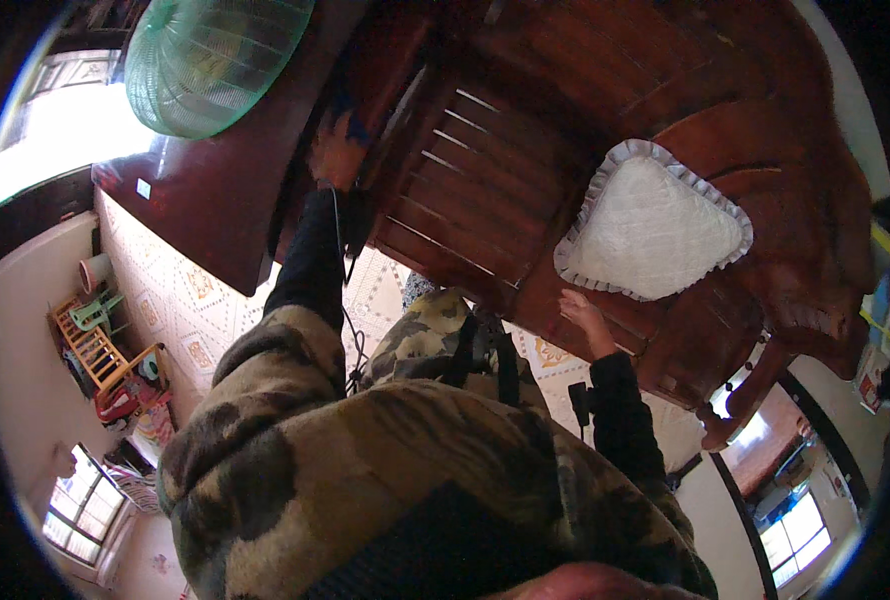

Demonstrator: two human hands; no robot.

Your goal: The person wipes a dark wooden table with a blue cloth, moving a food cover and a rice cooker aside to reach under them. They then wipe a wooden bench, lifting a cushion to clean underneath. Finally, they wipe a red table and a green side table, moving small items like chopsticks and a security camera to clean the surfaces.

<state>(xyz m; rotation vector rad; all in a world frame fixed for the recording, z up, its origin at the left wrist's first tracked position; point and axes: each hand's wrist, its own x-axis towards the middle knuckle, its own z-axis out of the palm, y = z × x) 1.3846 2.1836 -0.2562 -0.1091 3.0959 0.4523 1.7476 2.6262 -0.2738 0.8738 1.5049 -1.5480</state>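
My left hand (pixel 337 154) reaches forward over the dark gap between the table and the wooden bench. It is shut on a dark blue cloth (pixel 356 127), only partly visible in the shadow. My right hand (pixel 586 313) holds nothing, its fingers apart, near the front edge of the slatted bench seat (pixel 475 180). Just beyond it a white cushion (pixel 655 225) with a grey ruffled border lies on the bench.
A dark glossy table (pixel 212 195) stands on my left, bearing a green mesh food cover (pixel 219 67). A thin black cable (pixel 347 315) hangs from my left wrist. Patterned floor tiles (pixel 197 300) show below. A wooden rack (pixel 92 337) and a small green chair (pixel 98 313) stand by the wall.
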